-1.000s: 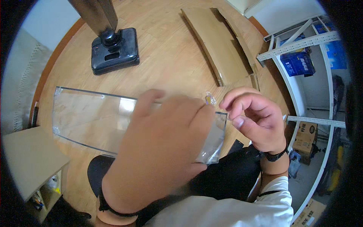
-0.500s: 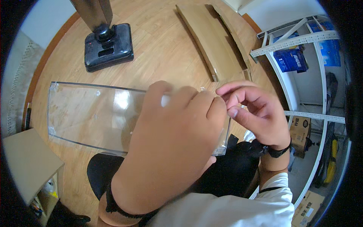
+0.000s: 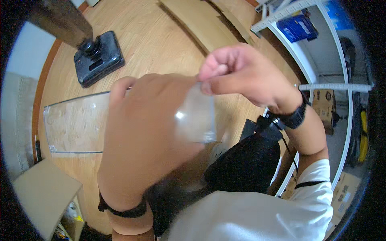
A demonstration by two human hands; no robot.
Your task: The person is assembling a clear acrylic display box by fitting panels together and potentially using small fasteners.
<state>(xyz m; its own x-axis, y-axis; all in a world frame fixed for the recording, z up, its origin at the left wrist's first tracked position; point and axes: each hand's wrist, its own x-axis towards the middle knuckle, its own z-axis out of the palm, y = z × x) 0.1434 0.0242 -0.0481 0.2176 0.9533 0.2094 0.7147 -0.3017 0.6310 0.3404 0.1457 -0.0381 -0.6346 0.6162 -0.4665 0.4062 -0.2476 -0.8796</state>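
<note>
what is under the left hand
Under the left hand is a clear panel with dark edges; its left end and blurred right end show on either side, wooden floor visible through the left. The panel's middle, and whatever lies there, is covered.

Light wood floor, curved by the lens, meets a pale wall at left along a brown baseboard. Lower left: beige cabinet with an open compartment. Upper left: brown upright on a black base. Right: white metal shelving holding a blue box and brown carton.
</note>
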